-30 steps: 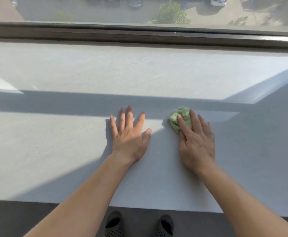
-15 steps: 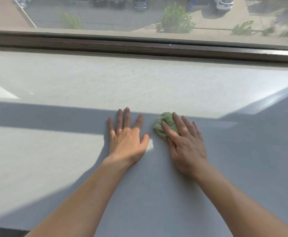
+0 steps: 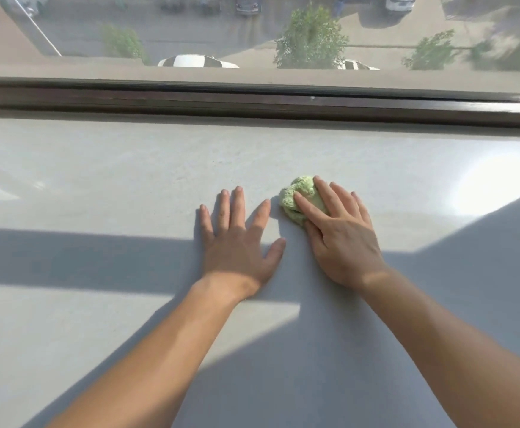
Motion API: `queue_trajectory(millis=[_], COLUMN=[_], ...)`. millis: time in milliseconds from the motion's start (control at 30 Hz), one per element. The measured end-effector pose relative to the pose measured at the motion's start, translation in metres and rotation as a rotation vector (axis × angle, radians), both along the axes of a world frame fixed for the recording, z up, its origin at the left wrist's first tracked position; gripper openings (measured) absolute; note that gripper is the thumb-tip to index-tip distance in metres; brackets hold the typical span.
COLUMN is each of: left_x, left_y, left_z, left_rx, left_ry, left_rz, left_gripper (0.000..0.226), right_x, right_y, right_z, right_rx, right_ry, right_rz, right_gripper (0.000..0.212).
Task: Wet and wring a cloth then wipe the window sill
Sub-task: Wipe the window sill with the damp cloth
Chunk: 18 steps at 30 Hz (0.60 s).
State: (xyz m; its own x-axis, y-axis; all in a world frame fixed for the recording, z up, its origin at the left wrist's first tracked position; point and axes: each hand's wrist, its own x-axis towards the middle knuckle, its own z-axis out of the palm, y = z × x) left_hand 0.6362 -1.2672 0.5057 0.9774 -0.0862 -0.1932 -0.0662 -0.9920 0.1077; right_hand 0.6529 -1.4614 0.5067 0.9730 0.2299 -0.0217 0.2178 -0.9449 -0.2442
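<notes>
Since a second ago the right hand (image 3: pixel 342 239) and the cloth (image 3: pixel 298 197) under it have slid forward across the window sill (image 3: pixel 129 168), from the shaded band into the sunlit strip nearer the glass, and the left hand (image 3: pixel 240 242) now reaches further out too. The view has tipped up, so the shoes and the sill's near edge are gone from sight and more of the street shows.

The cloth is a small pale-green wad, nubbly and crumpled into a rounded lump. It lies on the sill beneath the right hand's fingers (image 3: pixel 309 211), which are held flat and slightly spread on top of it, pressing down rather than pinching; its far and left sides bulge out past the fingertips. The left hand lies palm-down on the bare sill just beside it, fingers spread wide, thumb angled toward the cloth but apart from it.

The sill is a broad, smooth, matte grey-white slab with a faint speckle, crossed by hard-edged shadows. Along its far edge runs a dark brown window frame (image 3: pixel 252 101) with a glossy ridged profile. Through the hazy pane (image 3: pixel 159 32), green trees (image 3: pixel 311 38) and a white car (image 3: pixel 196 61) appear below.
</notes>
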Motion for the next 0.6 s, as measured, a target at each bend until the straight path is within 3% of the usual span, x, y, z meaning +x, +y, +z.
queue_trajectory(millis=[100, 267, 333, 467, 600], left_x=[0.014, 0.029, 0.033, 0.035, 0.021], left_y=[-0.003, -0.008, -0.011, -0.020, -0.026], left_z=[0.003, 0.006, 0.005, 0.003, 0.001], left_rx=[-0.060, -0.113, -0.146, -0.140, -0.102], left_ry=[0.002, 0.001, -0.001, -0.005, 0.008], left_rz=[-0.001, -0.030, -0.017, -0.026, -0.036], left_gripper=[0.071, 0.068, 0.068, 0.068, 0.068], right_x=[0.023, 0.086, 0.088, 0.086, 0.092], right_y=[-0.019, -0.027, -0.005, 0.005, -0.044], right_z=[0.001, 0.003, 0.004, 0.003, 0.000], right_rx=[0.020, -0.005, -0.007, -0.010, -0.009], right_ry=[-0.021, 0.007, -0.012, -0.038, -0.067], right_rz=[0.016, -0.450, -0.382, -0.004, -0.156], right_gripper=[0.048, 0.049, 0.050, 0.050, 0.047])
